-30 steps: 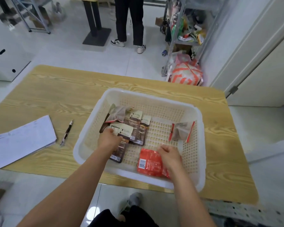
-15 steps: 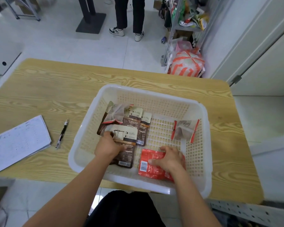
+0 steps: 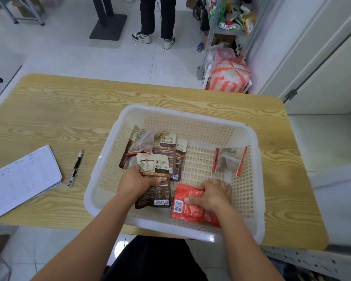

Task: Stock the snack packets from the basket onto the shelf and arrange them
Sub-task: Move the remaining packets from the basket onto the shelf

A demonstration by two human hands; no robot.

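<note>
Brown snack packet (image 3: 159,192): in the left grip (image 3: 137,182), fingers curled round its left edge, thumb across the face. The packet is label up with the barcode toward the near rim, in the near-left part of the basket (image 3: 190,112).

Red snack packet (image 3: 185,208): grasped by the right grip (image 3: 213,196), thumb on the top face, fingers wrapped over the far edge. It lies in the near-middle of the basket, just beside the brown one. The two do not appear to touch.

Other stock in the basket:
- Pile of brown packets (image 3: 170,147), far-left, overlapping. The held packet's top end lies over it.
- Beige packet (image 3: 144,141) on top of that pile.
- Beige packet with red ends (image 3: 229,161), alone by the right wall, well apart from both grips.

The basket is white perforated plastic, on the right half of the counter (image 3: 69,110), with its near rim at the counter's near edge.

Pen (image 3: 75,167) lies left of the basket, and a stack of paper sheets (image 3: 22,179) sits at the counter's left edge.

Beyond the far edge, on the floor, are a standing person's legs (image 3: 157,17), a metal shelf rack (image 3: 211,41) stuffed with packets, and an orange-white bag (image 3: 229,78) at its foot.
</note>
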